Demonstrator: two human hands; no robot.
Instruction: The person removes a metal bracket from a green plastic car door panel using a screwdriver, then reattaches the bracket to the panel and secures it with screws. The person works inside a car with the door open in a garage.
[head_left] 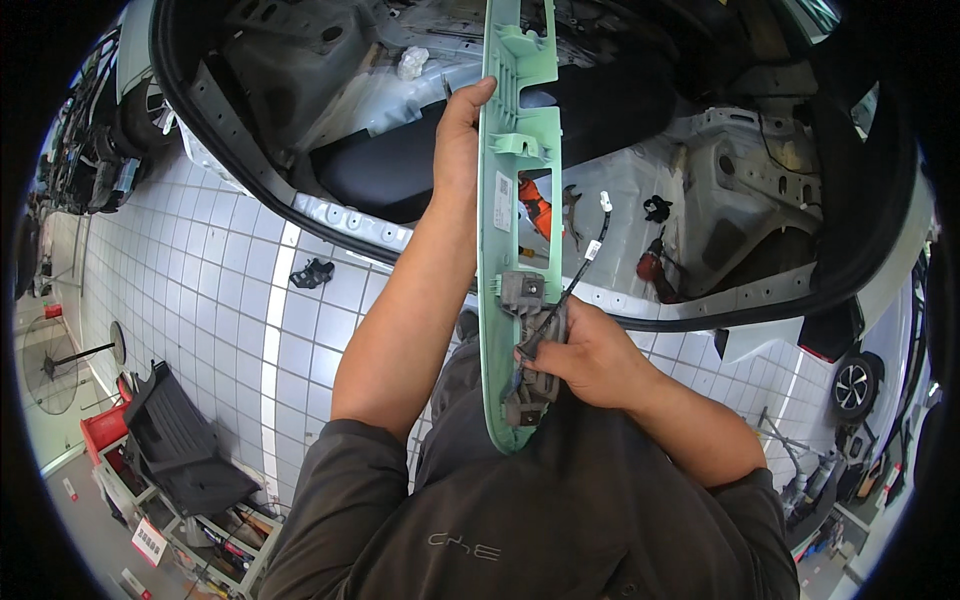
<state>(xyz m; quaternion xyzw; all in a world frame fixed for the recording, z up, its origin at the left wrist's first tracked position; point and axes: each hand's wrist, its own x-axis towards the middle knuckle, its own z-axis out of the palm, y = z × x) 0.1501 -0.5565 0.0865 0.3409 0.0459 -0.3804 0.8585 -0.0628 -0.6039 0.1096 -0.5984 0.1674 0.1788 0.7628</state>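
A long light green plastic trim panel stretches lengthwise in front of me, from the top of the picture down to my chest. My left hand is closed on its left edge, with the thumb up along the rim. Lower down, my right hand grips a dark grey plastic part set in the panel's near end. The right thumb presses on it, and the other fingers are partly hidden. From this part a black cable rises to the right, ending in a small white connector.
An open car boot with a dark rubber seal lies ahead. In it are an orange tool, a red and black power tool and a black panel. A black part lies on the tiled floor. A cart stands lower left.
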